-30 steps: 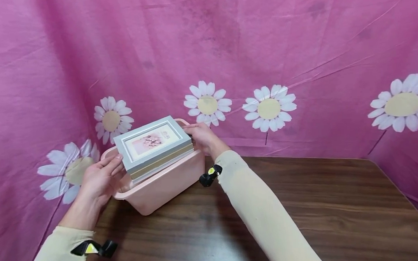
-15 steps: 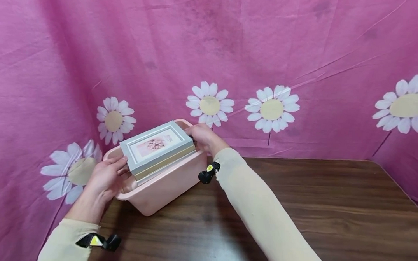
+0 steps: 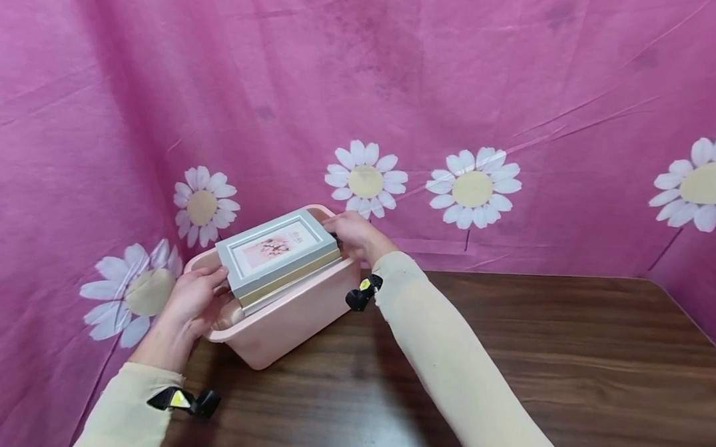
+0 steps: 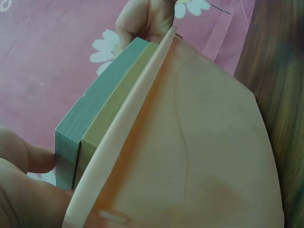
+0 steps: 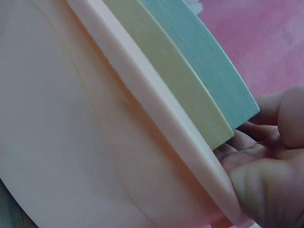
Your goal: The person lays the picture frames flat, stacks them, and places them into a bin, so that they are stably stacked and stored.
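A stack of picture frames sits in a pink plastic bin (image 3: 299, 326), its upper part above the rim. On top lies a blue-grey picture frame (image 3: 275, 248) with a pink floral print; a tan frame (image 3: 291, 277) and a white-edged layer are below. My left hand (image 3: 194, 296) holds the stack's near-left end, with the fingertips at the blue-grey frame's edge. At the opposite end my right hand (image 3: 358, 237) grips the stack, and in the right wrist view its fingers (image 5: 244, 142) curl in by the frames' lower corner. The stack's bottom is hidden inside the bin.
The bin stands at the left of a dark wooden table (image 3: 519, 350), close to a pink cloth backdrop (image 3: 448, 79) printed with daisies. Something pale and unclear (image 3: 232, 314) shows inside the bin's near-left end. Black devices are strapped at both wrists.
The stack has come down a little deeper into the bin, with both hands lowering along with it. The whole head view has shifted slightly.
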Motion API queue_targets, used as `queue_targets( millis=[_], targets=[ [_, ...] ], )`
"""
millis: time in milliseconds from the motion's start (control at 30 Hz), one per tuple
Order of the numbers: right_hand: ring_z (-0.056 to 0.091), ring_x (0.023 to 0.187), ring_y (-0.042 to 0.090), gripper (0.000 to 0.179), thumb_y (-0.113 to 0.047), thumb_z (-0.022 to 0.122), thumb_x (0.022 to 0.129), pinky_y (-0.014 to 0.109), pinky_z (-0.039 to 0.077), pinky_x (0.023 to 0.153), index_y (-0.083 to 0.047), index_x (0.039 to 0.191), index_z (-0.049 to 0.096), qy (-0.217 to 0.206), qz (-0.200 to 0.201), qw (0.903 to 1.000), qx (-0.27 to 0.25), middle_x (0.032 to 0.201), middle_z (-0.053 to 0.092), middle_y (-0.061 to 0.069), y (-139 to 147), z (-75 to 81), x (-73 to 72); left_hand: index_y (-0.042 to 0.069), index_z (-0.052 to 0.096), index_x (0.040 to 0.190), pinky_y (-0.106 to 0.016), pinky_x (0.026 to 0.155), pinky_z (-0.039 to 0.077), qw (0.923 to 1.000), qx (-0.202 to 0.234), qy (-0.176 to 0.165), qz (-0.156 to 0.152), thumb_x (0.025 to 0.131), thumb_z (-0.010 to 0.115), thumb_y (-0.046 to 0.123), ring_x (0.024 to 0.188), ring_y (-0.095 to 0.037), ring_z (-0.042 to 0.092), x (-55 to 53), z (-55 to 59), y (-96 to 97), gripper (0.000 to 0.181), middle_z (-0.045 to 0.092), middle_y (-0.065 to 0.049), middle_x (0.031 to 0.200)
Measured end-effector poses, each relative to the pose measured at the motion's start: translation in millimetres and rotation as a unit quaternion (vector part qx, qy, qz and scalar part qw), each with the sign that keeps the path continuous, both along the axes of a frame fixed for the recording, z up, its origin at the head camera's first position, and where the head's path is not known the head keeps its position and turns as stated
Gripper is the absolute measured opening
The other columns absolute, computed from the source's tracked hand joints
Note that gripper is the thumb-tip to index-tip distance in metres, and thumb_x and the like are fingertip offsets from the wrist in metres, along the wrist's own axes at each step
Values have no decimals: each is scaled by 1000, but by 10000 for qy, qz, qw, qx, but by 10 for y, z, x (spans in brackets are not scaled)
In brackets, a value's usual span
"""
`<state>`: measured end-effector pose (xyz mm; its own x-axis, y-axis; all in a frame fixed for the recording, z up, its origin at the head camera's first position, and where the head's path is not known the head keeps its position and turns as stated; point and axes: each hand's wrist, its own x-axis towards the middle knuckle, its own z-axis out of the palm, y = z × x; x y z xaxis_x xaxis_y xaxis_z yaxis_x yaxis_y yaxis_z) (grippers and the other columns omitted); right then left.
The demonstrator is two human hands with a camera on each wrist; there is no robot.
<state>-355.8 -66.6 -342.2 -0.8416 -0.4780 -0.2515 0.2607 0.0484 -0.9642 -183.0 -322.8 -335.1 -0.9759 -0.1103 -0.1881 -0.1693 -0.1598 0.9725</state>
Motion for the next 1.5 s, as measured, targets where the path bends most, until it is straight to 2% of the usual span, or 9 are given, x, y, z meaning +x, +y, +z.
queue_targets(
  millis=[200,400,533,600,700,833,1000,1267,1500],
  targets=[
    [66,134,35,44,-7,53,110,48,57,112,5,153,55,-111,35,9999,-18,154,60,21,15,-20,-45,1,48,129,-18,85,59,9999,-33,-81,61,115,33,7,91,0,68,-41,-13,32,21,73,11,89],
    [65,135,37,47,0,50,109,51,57,112,4,156,51,-276,19,9996,-92,156,57,24,-20,-23,-70,-11,32,154,-18,86,59,9998,-128,-155,75,115,30,7,93,1,67,-90,-38,50,42,70,10,93],
    [68,124,33,44,-1,49,109,51,57,111,5,153,54,-363,-54,9993,-37,151,60,24,-37,-17,-74,-15,19,162,-17,86,58,9996,-150,-188,146,114,29,6,95,2,65,-129,-53,77,53,68,10,96],
    [70,115,30,42,-1,49,109,49,58,110,6,150,56,-347,-142,9993,-3,148,63,24,-47,-21,-81,-14,27,158,-17,85,58,9995,-174,-214,183,113,29,5,93,1,65,-154,-63,93,48,68,9,94],
    [71,106,26,39,0,48,109,47,60,108,8,146,59,-303,-221,9993,25,144,66,24,-68,-30,-93,-9,44,140,-19,82,58,9992,-155,-253,254,112,28,3,89,-1,65,-190,-70,107,34,67,8,89],
    [71,109,26,39,0,47,110,45,59,109,8,146,60,-286,-232,9993,64,144,66,24,-104,-42,-102,-2,50,122,-20,80,58,9988,-135,-328,342,111,27,1,84,-3,63,-223,-73,112,26,64,7,83],
    [71,104,24,36,-4,49,111,42,61,106,8,144,60,-183,-245,9994,159,142,67,21,-153,-72,-116,-1,49,120,-21,78,58,9973,-195,-546,444,110,26,0,83,-5,62,-233,-78,112,25,61,5,87],
    [72,90,17,37,-12,54,111,32,65,88,1,145,60,-128,-285,9987,408,124,70,13,-175,-119,-107,-2,49,122,-22,77,59,9954,-199,-799,490,106,24,-3,85,-4,63,-267,-106,132,29,60,3,93],
    [71,92,17,37,-9,50,112,32,64,92,2,147,57,-117,-185,9988,443,130,67,15,-185,-141,-123,-4,49,124,-22,77,60,9953,-342,-778,473,103,26,-5,85,-4,64,-278,-123,135,32,61,2,95]
  ],
)
